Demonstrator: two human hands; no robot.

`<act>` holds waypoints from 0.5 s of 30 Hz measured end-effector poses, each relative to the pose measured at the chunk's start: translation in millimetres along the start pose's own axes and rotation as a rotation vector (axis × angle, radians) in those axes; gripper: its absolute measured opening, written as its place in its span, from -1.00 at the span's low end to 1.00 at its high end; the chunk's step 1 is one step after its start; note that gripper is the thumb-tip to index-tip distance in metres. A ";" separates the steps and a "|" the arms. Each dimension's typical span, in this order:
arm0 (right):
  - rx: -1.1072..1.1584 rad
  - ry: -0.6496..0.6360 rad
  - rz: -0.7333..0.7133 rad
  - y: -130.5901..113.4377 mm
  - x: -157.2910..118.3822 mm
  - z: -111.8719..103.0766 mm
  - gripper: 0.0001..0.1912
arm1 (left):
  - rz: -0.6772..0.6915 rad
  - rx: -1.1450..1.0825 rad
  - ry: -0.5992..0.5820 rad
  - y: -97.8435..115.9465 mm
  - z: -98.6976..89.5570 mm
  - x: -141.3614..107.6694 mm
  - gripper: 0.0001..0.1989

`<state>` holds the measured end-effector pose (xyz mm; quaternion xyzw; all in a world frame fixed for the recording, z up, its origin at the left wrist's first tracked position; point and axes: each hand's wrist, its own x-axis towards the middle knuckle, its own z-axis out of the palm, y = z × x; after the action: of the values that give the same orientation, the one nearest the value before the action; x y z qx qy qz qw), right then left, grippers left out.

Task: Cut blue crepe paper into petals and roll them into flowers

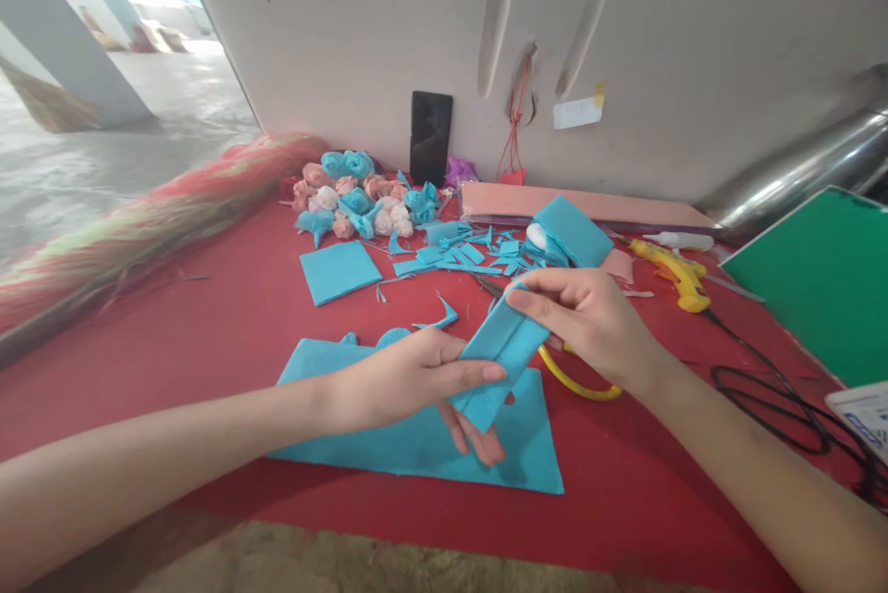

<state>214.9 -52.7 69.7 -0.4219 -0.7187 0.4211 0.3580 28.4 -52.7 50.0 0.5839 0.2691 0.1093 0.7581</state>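
Between my hands is a folded strip of blue felt [496, 348], tilted above the table. My left hand [423, 380] pinches its lower end, thumb on top and fingers underneath. At the upper end, my right hand [583, 315] grips it with thumb and fingers. Below lies a larger blue felt sheet [347, 426], partly covered by my left hand and forearm. Scissors with yellow handles [579, 385] rest behind the strip, partly hidden by my right hand. A square blue felt piece [339, 272] lies to the left.
Blue scraps [472, 255] and pink, white and blue fabric roses [357, 200] lie at the back of the red table [208, 297]. A phone [431, 138] leans on the wall. On the right are a yellow glue gun [672, 274], its black cord [770, 403] and a green board [819, 283].
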 end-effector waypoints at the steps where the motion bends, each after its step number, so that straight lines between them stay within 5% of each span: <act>1: 0.000 0.001 0.002 -0.3 -0.2 -1.2 -0.74 | -0.001 0.012 -0.011 -0.4 -0.1 -0.2 -0.65; 8: -0.004 0.061 0.034 2.4 2.0 -11.5 -0.71 | -0.022 0.152 -0.025 3.2 -4.5 -2.6 -0.51; 15: 0.081 0.085 0.060 17.4 4.4 -15.8 -0.76 | 0.014 0.226 -0.193 2.7 -15.8 -2.2 -0.53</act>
<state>232.3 -38.9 60.8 -0.4459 -0.6721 0.4423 0.3922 18.6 -40.0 50.4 0.6752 0.2018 0.0270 0.7089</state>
